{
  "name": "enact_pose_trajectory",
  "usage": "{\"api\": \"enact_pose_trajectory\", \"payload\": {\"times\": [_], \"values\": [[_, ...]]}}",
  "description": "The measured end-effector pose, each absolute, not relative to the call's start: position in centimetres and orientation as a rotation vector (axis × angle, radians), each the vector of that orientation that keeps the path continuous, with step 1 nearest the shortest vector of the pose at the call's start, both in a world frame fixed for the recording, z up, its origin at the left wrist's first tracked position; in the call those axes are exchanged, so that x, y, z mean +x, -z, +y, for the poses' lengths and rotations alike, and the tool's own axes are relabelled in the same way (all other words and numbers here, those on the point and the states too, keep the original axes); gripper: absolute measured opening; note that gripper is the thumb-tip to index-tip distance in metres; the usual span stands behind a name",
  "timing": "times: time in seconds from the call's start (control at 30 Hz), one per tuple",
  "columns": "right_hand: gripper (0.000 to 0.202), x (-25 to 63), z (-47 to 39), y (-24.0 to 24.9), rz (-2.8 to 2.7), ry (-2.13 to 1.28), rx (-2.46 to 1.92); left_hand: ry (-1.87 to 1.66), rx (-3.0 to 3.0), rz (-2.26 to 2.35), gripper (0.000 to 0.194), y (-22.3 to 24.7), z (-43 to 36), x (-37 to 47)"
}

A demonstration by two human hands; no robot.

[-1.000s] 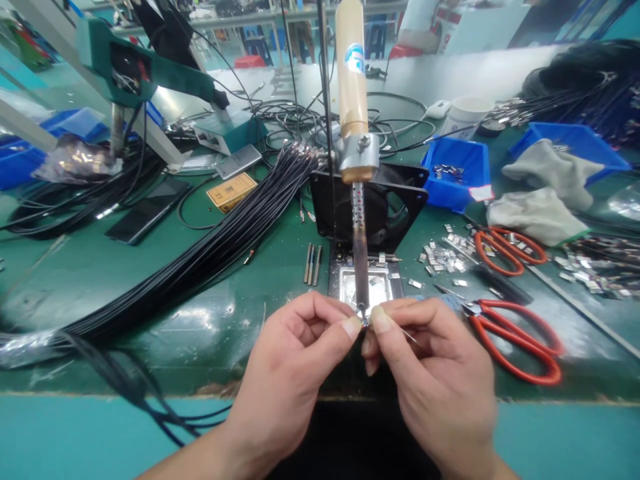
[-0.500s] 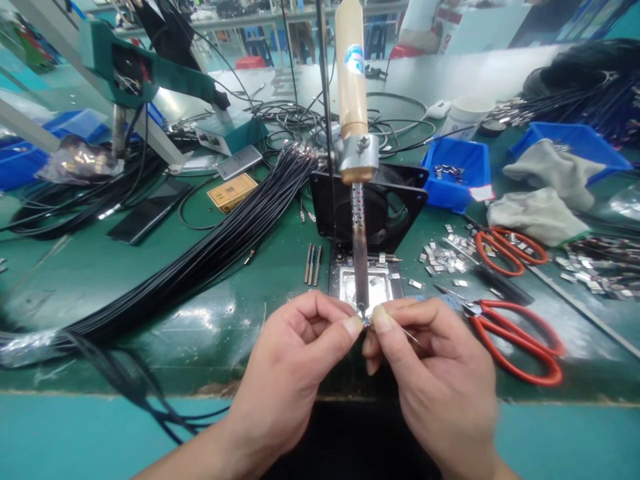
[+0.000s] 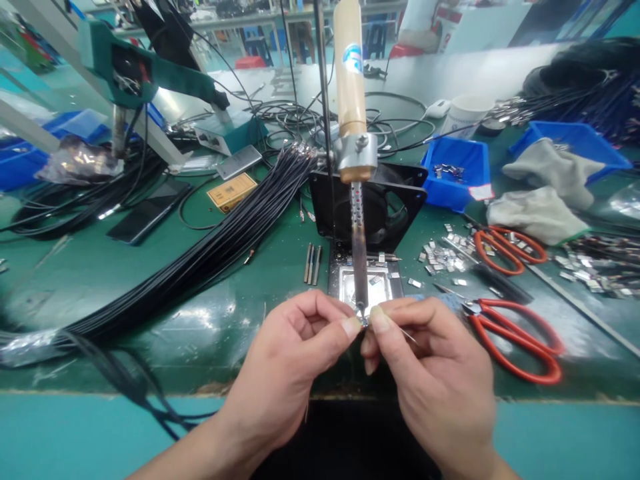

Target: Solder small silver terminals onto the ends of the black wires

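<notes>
Head view showed the soldering iron [image 3: 356,159] standing before the black fan [image 3: 325,207], its long axis nearly vertical, handle up and tip pointing down to the fingertips. Right at that tip, above the near part of the tabletop [image 3: 210,350], was a small shiny part [image 3: 364,321]; its own heading was too tiny to tell. The left hand [image 3: 287,363], its forearm slanting up from lower left, pinched that part between thumb and forefinger. The right hand [image 3: 437,367] mirrored it, fingers curled, its grip closed on a thin wire [image 3: 409,335] that sloped from near the tip down rightward.
</notes>
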State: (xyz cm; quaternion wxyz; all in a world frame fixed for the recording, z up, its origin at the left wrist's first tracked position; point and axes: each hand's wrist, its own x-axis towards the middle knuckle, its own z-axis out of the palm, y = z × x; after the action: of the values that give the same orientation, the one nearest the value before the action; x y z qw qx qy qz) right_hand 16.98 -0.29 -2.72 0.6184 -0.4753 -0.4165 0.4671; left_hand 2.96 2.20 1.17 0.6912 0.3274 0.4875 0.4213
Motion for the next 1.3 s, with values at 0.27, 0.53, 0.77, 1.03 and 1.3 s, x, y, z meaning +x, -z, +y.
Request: {"api": "enact_pose_trajectory", "payload": {"times": [0.27, 0.53, 0.77, 1.03, 1.3], "values": [[0.010, 17.04, -0.11, 2.69, -0.942, -1.077, -1.094, -0.934, 0.723, 1.071, 0.022, -1.17, 2.37, 3.12], [0.009, 17.04, -0.09, 2.54, -0.932, -1.089, -1.090, -0.900, 0.742, 1.062, 0.023, -1.36, 2.59, 2.87], [0.010, 17.01, -0.24, 2.71, -0.935, -1.094, -1.099, -0.892, 0.739, 1.067, 0.022, -1.31, 2.53, 2.64], [0.010, 17.07, -0.10, 2.62, -0.923, -1.091, -1.104, -0.885, 0.739, 1.047, 0.023, -1.28, 2.66, 2.70], [0.009, 17.03, -0.08, 2.40, -0.924, -1.080, -1.088, -0.887, 0.731, 1.005, 0.022, -1.43, 2.87, 2.78]]}}
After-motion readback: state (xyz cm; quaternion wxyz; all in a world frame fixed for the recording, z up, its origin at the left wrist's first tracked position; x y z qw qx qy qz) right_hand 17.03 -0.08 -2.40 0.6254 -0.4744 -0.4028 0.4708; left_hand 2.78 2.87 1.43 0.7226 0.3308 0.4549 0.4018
